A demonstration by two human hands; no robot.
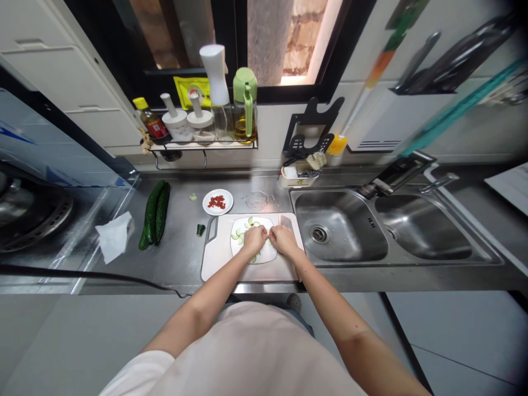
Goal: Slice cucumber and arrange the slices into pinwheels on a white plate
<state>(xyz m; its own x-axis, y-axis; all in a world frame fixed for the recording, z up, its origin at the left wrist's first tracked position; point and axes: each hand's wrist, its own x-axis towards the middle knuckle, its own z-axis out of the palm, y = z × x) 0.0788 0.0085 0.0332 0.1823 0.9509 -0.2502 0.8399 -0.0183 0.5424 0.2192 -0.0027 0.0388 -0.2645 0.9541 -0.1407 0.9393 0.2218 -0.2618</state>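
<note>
A white square plate [238,254] lies on the white cutting board [214,258], with thin green-edged cucumber slices [237,236] arranged on it in curved petal shapes. Over the plate's middle is my left hand [254,240], its fingers pinched together. Close beside it, above the plate's right side, my right hand [284,240] is also closed, fingertips pinched. Whatever the fingertips hold is too small to make out. Behind the board sits a small round white dish [206,204] holding chopped red pieces [216,202].
Two whole cucumbers [155,214] and a crumpled white tissue [114,236] lie to the left. A dark green cucumber end [200,230] sits left of the board. The double sink [342,225] adjoins its right side. A bottle rack [206,145] hangs behind.
</note>
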